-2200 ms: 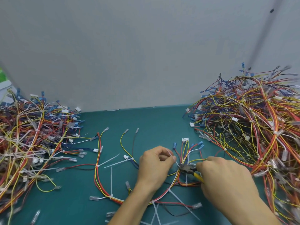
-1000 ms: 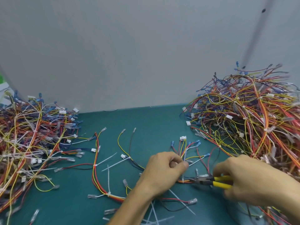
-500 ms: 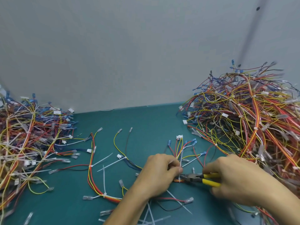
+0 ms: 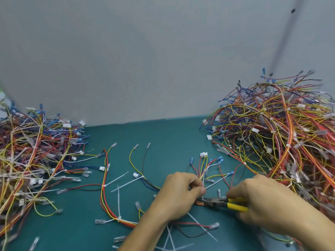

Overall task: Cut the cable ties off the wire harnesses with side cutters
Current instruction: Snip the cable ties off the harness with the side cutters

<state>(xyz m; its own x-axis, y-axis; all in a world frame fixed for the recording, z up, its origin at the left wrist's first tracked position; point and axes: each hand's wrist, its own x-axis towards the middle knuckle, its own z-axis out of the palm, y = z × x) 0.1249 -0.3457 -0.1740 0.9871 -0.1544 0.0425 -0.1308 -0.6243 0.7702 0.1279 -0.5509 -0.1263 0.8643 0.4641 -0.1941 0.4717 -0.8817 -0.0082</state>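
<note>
Now my left hand [image 4: 179, 194] is curled over the harness [image 4: 203, 167] on the table [image 4: 163, 138]. Its fingers and thumb pinch the wires, right by a white tie [image 4: 203, 180] whose tail sticks up past my fingertips. My right hand [image 4: 262, 201] is wrapped round the yellow handles of the cutters [image 4: 223, 204]. The dark tip of the cutters points left and sits at the wires, just beside my left thumb. The two handles are a little apart, so I think this snip is not done yet. The tip is too small for me to be sure.

This harness has other ties [image 4: 119, 218] on it, round the red and yellow wires to the left of my arm. Some loose ties [image 4: 202, 226] lie on the table near my arm, so I think a few cuts are done.

A left pile [image 4: 32, 156] and a bigger right pile [image 4: 281, 134] sit on the table. I cannot tell which one is done and which one waits. I think lots of work is left.
</note>
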